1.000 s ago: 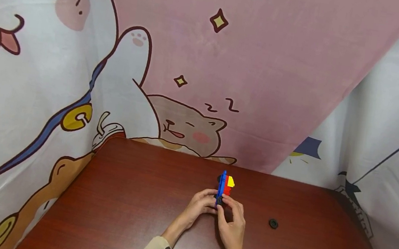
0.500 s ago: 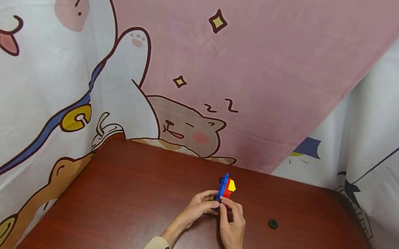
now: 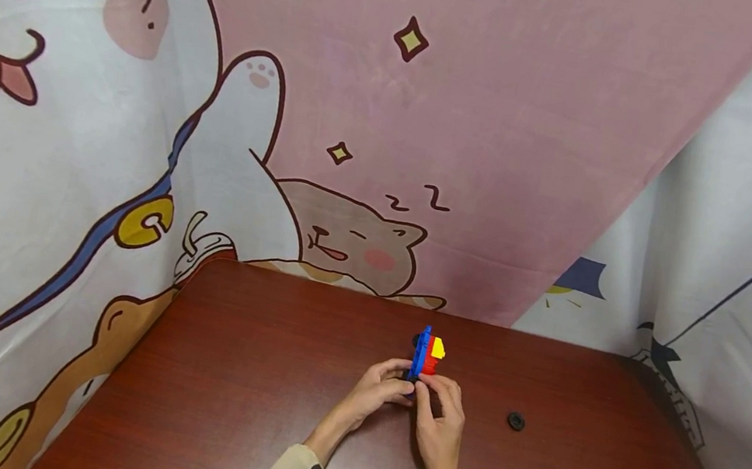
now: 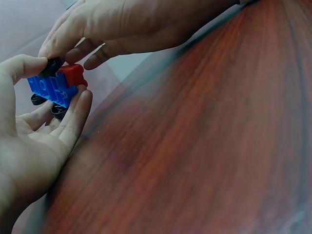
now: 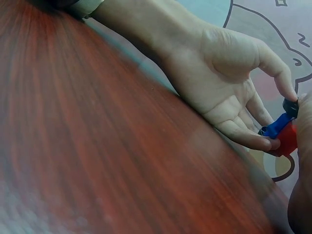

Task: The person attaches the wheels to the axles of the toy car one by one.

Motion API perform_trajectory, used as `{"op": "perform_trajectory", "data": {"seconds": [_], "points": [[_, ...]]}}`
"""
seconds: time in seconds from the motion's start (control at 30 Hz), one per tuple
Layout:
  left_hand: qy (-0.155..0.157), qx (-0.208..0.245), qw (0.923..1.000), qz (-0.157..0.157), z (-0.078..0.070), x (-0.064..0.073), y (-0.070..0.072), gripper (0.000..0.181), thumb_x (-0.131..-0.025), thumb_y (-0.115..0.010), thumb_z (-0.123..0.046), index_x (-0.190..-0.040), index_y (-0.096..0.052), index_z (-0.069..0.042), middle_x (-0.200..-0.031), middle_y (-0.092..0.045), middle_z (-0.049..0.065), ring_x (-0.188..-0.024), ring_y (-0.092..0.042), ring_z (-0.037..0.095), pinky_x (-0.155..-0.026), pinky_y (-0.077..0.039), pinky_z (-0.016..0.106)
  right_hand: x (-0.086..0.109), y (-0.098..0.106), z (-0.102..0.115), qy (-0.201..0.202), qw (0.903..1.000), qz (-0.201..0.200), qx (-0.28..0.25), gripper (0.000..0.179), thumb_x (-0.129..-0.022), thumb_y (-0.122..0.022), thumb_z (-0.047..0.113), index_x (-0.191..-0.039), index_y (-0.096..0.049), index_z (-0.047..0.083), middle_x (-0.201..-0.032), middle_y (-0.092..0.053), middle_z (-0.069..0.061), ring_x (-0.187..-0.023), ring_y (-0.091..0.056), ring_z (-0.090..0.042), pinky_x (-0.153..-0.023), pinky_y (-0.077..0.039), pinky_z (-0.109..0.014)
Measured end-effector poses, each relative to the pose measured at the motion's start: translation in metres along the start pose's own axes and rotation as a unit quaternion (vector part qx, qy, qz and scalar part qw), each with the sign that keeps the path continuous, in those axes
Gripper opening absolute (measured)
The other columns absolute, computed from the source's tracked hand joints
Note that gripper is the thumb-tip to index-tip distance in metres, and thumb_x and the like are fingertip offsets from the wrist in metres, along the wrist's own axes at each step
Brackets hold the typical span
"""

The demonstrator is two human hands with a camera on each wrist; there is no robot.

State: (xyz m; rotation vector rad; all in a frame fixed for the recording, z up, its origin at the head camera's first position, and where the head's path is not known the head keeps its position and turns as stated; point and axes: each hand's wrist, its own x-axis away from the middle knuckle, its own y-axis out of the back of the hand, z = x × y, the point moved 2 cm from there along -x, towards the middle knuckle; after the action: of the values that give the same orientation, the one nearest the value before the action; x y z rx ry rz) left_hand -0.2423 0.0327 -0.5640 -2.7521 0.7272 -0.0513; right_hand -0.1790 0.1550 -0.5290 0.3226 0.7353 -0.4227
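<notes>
A toy car [image 3: 421,353] made of building blocks, with a blue base, red and yellow blocks on top and black wheels, is held on its side above the table. The left hand [image 3: 374,387] grips its near end. In the left wrist view that hand's thumb presses a black wheel [image 4: 50,67], while its fingers lie along the opposite side of the blue base [image 4: 48,90]. The right hand [image 3: 440,422] pinches at the same wheel from the other side; its thumb tip is hidden in the left wrist view. Another black wheel [image 3: 516,421] lies loose on the table, right of the right hand.
The reddish-brown wooden table [image 3: 246,375] reaches back to a cloth backdrop [image 3: 532,168] printed with cartoon animals. More of this cloth hangs along the left and right sides.
The car has tipped slightly to the right, its far end shifting right in the head view. The left thumb has moved across the near wheel, now mostly covered. The loose wheel stays put.
</notes>
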Motion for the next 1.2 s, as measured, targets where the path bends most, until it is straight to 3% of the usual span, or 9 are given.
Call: {"op": "perform_trajectory", "data": {"seconds": [0.13, 0.23, 0.37, 0.47, 0.6, 0.9, 1.2], "points": [[-0.001, -0.002, 1.0000, 0.000, 0.000, 0.001, 0.000, 0.049, -0.091, -0.063, -0.007, -0.135, -0.049, 0.009, -0.114, -0.067, 0.012, -0.086, -0.068, 0.013, -0.084, -0.060, 0.039, 0.001, 0.000, -0.001, -0.040, 0.9991, -0.005, -0.012, 0.023, -0.082, -0.069, -0.017, -0.105, -0.067, -0.011, -0.104, -0.053, -0.028, -0.090, -0.055, -0.027, -0.079, -0.044, -0.015], [0.000, -0.001, 1.0000, -0.001, 0.000, 0.001, 0.000, 0.048, -0.091, -0.062, -0.007, -0.135, -0.049, 0.009, -0.112, -0.067, 0.011, -0.084, -0.067, 0.014, -0.084, -0.060, 0.041, 0.002, -0.001, -0.002, -0.091, 0.9956, 0.004, -0.021, 0.031, -0.086, -0.069, -0.010, -0.115, -0.059, -0.014, -0.113, -0.051, -0.030, -0.094, -0.055, -0.030, -0.082, -0.045, -0.018], [0.001, -0.005, 1.0000, -0.002, -0.001, 0.000, 0.000, 0.048, -0.092, -0.061, -0.006, -0.136, -0.048, 0.010, -0.111, -0.066, 0.012, -0.083, -0.067, 0.013, -0.085, -0.060, 0.043, 0.002, -0.001, -0.006, -0.174, 0.9826, 0.034, -0.057, 0.042, -0.092, -0.065, -0.005, -0.128, -0.047, -0.014, -0.123, -0.055, -0.028, -0.097, -0.062, -0.016, -0.082, -0.051, -0.015], [0.003, -0.008, 1.0000, -0.002, -0.001, 0.000, -0.001, 0.049, -0.092, -0.060, -0.004, -0.136, -0.048, 0.011, -0.111, -0.066, 0.012, -0.084, -0.067, 0.012, -0.085, -0.060, 0.043, 0.008, -0.002, -0.023, -0.209, 0.9736, 0.044, -0.079, 0.044, -0.094, -0.064, -0.001, -0.133, -0.044, -0.009, -0.129, -0.056, -0.026, -0.102, -0.062, -0.003, -0.081, -0.052, -0.012], [0.009, -0.007, 0.9999, -0.007, 0.000, 0.000, -0.001, 0.050, -0.090, -0.061, -0.004, -0.136, -0.048, 0.011, -0.110, -0.067, 0.011, -0.084, -0.067, 0.011, -0.083, -0.060, 0.041, 0.016, -0.005, -0.044, -0.218, 0.9714, 0.050, -0.080, 0.045, -0.096, -0.063, 0.004, -0.135, -0.042, -0.002, -0.132, -0.057, -0.024, -0.108, -0.059, 0.004, -0.085, -0.050, -0.009], [0.017, -0.015, 0.9996, -0.018, 0.003, 0.000, -0.002, 0.050, -0.090, -0.061, -0.006, -0.136, -0.049, 0.010, -0.113, -0.066, 0.013, -0.085, -0.066, 0.011, -0.082, -0.061, 0.041, 0.017, -0.006, -0.045, -0.243, 0.9639, 0.072, -0.081, 0.048, -0.098, -0.062, 0.010, -0.139, -0.038, -0.001, -0.134, -0.056, -0.021, -0.104, -0.061, 0.003, -0.085, -0.049, -0.010], [0.015, -0.020, 0.9997, -0.007, 0.003, 0.000, -0.002, 0.049, -0.093, -0.061, -0.006, -0.138, -0.049, 0.009, -0.117, -0.066, 0.016, -0.087, -0.066, 0.009, -0.081, -0.061, 0.037, 0.018, -0.007, -0.045, -0.229, 0.9674, 0.057, -0.091, 0.045, -0.099, -0.059, 0.005, -0.138, -0.038, -0.004, -0.130, -0.054, -0.021, -0.103, -0.061, 0.001, -0.084, -0.049, -0.010]]}}
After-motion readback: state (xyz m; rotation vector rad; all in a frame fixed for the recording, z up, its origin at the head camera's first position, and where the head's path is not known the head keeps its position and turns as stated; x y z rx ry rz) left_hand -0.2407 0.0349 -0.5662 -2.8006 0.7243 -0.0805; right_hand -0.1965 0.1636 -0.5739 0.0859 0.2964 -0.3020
